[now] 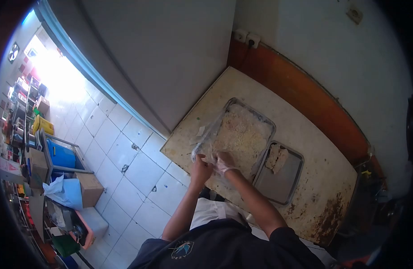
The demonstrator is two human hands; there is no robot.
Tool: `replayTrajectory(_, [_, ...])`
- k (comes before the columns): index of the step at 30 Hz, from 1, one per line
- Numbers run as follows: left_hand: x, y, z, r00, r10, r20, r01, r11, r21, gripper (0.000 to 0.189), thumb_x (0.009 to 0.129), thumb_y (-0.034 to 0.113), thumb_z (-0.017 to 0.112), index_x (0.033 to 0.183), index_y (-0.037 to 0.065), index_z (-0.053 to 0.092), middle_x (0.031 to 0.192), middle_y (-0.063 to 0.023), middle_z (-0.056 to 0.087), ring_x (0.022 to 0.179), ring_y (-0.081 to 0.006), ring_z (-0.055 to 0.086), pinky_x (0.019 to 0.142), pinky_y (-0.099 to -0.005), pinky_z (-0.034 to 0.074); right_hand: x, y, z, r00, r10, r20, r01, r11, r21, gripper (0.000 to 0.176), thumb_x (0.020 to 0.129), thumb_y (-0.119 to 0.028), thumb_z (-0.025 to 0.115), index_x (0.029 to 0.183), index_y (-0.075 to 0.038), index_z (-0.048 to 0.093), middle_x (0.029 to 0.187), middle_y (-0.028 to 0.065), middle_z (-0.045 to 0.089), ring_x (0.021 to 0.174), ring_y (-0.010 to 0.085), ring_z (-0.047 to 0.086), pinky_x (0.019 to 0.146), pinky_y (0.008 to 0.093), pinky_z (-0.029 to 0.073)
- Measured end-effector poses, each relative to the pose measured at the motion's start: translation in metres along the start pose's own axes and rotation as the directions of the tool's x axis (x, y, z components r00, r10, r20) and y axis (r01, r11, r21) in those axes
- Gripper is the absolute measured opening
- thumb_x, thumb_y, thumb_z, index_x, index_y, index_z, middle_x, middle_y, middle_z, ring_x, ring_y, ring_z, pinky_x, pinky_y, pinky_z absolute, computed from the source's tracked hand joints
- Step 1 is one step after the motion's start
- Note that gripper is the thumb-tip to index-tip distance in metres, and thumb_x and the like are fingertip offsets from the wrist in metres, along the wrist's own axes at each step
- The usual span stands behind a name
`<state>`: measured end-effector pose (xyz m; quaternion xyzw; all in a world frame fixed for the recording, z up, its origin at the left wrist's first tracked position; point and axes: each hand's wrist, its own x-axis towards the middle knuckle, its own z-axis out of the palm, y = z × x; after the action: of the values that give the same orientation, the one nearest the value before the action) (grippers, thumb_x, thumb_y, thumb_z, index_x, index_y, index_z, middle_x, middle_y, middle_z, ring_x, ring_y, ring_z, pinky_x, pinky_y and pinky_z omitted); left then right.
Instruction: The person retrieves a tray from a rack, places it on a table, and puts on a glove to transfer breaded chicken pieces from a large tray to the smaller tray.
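Note:
My left hand [202, 167] is at the near left edge of a metal tray [272, 130], its fingers pressed together on thin clear plastic [207, 142]. Close beside it on the right, my right hand [223, 162] wears a clear plastic glove, with its fingers bent at the plastic; what they hold is hidden. Pale crumbly food [242, 134] covers the tray's inside. To the right, a smaller metal tray [278, 186] holds a few light brown pieces [276, 159] at its far end.
Both trays rest on a worn, rust-stained table [309, 179] against the wall. A power socket [252, 41] with a plug is above its far corner. On the left are the tiled floor [130, 184], a cardboard box [90, 189], a blue bin [61, 154] and crowded shelves.

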<state>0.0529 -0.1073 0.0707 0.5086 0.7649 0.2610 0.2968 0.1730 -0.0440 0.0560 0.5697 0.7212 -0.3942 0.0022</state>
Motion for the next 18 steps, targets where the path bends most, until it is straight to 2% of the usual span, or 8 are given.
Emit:
replayTrajectory(2, [-0.004,-0.004,-0.015,0.995,-0.100,0.010,0.099,0.971,-0.218,0.044,0.073,0.016,0.061,0.111,0.001,0.043,0.085,-0.0192,0.060,0.074,-0.0359,0.060,0.067,-0.0419,0.048,-0.011,-0.015,0.015,0.937,-0.134,-0.322,0.086,0.983,-0.159,0.022,0.074,-0.025,0.057,0.081,-0.004,0.062,0.083,0.0207,0.062,0.082,0.0355,0.060,0.073,0.0438,0.047])
replayTrajectory(5, [-0.003,-0.027,-0.023,0.985,-0.083,-0.149,0.059,0.985,-0.159,0.041,0.076,0.017,0.060,0.110,0.001,0.044,0.089,-0.0194,0.058,0.075,-0.0334,0.059,0.067,-0.0410,0.048,0.005,0.006,0.035,0.905,-0.250,-0.345,0.195,0.963,-0.185,0.021,0.076,-0.024,0.055,0.082,-0.004,0.063,0.078,0.0200,0.061,0.078,0.0359,0.059,0.070,0.0436,0.047])
replayTrajectory(10, [0.002,-0.007,-0.032,0.998,-0.039,-0.056,0.030,0.987,-0.157,0.046,0.077,0.026,0.063,0.111,0.001,0.043,0.095,-0.0199,0.056,0.081,-0.0344,0.059,0.069,-0.0404,0.048,-0.031,0.000,-0.003,0.948,-0.166,-0.272,0.138,0.983,-0.120,0.021,0.077,-0.021,0.054,0.085,-0.004,0.063,0.079,0.0198,0.061,0.076,0.0366,0.058,0.069,0.0432,0.047])
replayTrajectory(12, [0.006,0.015,-0.029,0.981,0.106,-0.161,-0.087,0.989,0.119,0.051,0.075,0.031,0.066,0.110,0.002,0.044,0.095,-0.0206,0.058,0.087,-0.0363,0.060,0.071,-0.0424,0.049,-0.036,0.007,-0.001,0.973,-0.098,-0.207,0.083,0.993,-0.080,0.020,0.077,-0.020,0.054,0.086,-0.004,0.064,0.080,0.0198,0.061,0.076,0.0367,0.058,0.070,0.0427,0.047])
replayTrajectory(13, [0.009,0.021,-0.030,0.981,0.106,-0.162,-0.088,0.990,0.113,0.051,0.075,0.031,0.066,0.110,0.002,0.044,0.095,-0.0206,0.058,0.087,-0.0363,0.060,0.071,-0.0424,0.049,-0.028,0.021,0.012,0.954,-0.188,-0.235,0.180,0.982,-0.056,0.019,0.076,-0.018,0.055,0.087,-0.004,0.064,0.082,0.0195,0.061,0.076,0.0357,0.059,0.070,0.0421,0.047])
replayTrajectory(15, [0.018,0.030,-0.032,0.993,-0.018,0.115,-0.005,0.981,0.195,0.045,0.073,0.031,0.065,0.103,0.002,0.051,0.093,-0.0205,0.061,0.087,-0.0384,0.060,0.072,-0.0445,0.049,-0.026,0.024,0.004,0.921,-0.282,-0.270,0.280,0.959,-0.046,0.018,0.076,-0.016,0.056,0.087,-0.004,0.063,0.083,0.0192,0.062,0.076,0.0347,0.060,0.071,0.0414,0.047])
replayTrajectory(17, [0.024,0.017,-0.023,0.995,0.033,0.096,-0.049,0.986,0.162,0.039,0.073,0.029,0.064,0.099,0.002,0.054,0.090,-0.0195,0.062,0.085,-0.0381,0.061,0.072,-0.0445,0.049,-0.031,0.028,-0.011,0.959,-0.168,-0.227,0.211,0.961,0.180,0.018,0.075,-0.014,0.057,0.089,-0.004,0.063,0.085,0.0178,0.063,0.080,0.0333,0.061,0.074,0.0394,0.048])
replayTrajectory(18, [0.024,0.011,-0.019,0.994,0.076,0.081,-0.087,0.986,0.140,0.033,0.074,0.027,0.062,0.095,0.002,0.057,0.087,-0.0185,0.064,0.083,-0.0378,0.061,0.072,-0.0444,0.049,-0.029,0.028,-0.023,0.958,-0.171,-0.229,0.213,0.961,0.174,0.018,0.075,-0.014,0.057,0.089,-0.004,0.063,0.085,0.0178,0.063,0.080,0.0333,0.061,0.074,0.0394,0.048])
